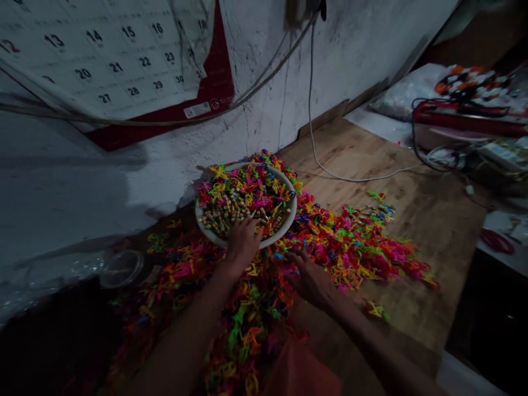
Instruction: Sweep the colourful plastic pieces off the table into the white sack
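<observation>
- Reaching with the left hand [243, 242] over the near rim of the white bowl [289, 217], fingers curled down among the small striped cylindrical pieces [231, 212] lying in it; whether anything is pinched between the fingertips cannot be told, the light is too dim.
- Resting the right hand [311, 278] flat and spread on the heap of bright plastic pieces [355, 245], palm down, fingers loosely open, gripping nothing that shows.
- Sitting at the back of the wooden table [412, 220], the bowl is close to the wall [350, 49] and half buried by the heap, which is spilling round it and towards the person.
- Judging the step in hand: picking from the bowl with the left while the right is feeling through the loose pile, so the two sorts of piece seem to be getting brought together.
- Judging what the next move calls for: a fine fingertip pinch on one striped piece without dragging its neighbours, and a single plastic shape teased free from a tangle that looks ready to snag.
- Lying apart from the work: a clear round lid or dish [121, 268] to the left, a white cable [330, 170] trailing across the table, a calendar [111, 60] hanging on the wall.
</observation>
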`<state>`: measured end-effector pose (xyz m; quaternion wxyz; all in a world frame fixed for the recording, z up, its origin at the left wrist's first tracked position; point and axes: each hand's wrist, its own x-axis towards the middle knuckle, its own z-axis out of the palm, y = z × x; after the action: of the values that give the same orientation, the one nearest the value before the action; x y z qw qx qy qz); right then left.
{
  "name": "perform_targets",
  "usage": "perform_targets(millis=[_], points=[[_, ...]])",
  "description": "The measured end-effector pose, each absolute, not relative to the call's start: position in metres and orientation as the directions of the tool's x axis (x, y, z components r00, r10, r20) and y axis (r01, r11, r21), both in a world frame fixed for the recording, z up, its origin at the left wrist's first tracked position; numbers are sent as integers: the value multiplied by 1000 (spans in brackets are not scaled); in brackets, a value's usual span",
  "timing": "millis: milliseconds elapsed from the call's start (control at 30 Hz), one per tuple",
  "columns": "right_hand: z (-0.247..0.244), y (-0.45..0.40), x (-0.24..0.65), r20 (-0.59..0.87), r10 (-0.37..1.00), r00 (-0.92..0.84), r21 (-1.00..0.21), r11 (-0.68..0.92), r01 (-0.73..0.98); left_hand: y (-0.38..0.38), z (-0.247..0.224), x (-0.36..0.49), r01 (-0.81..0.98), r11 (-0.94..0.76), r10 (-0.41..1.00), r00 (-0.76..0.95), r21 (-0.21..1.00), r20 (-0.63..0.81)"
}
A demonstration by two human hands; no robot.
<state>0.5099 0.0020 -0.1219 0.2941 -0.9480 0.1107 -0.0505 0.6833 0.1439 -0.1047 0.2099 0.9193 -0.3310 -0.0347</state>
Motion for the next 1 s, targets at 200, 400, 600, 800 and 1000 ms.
perform_targets(millis=[200,400,600,800,1000], points=[[-105,-28,549,71,-311,948,-340,-901,-270,108,-114,693,-539,-782,-579,814,314,-47],[-89,-47,654,204,-197,959,-302,-944,-130,169,-103,636,-601,-656,-526,798,456,295],[-124,-25,726,125,-62,990,-190,-981,-37,279,-164,566,-652,-736,-569,742,183,354],[-123,-12,713,245,14,969,-125,-991,46,290,-194,562,-576,-817,-545,786,27,290],[-83,-19,641,490,-66,869,-282,-956,86,273,-191,562,-478,-878,-449,846,38,287]])
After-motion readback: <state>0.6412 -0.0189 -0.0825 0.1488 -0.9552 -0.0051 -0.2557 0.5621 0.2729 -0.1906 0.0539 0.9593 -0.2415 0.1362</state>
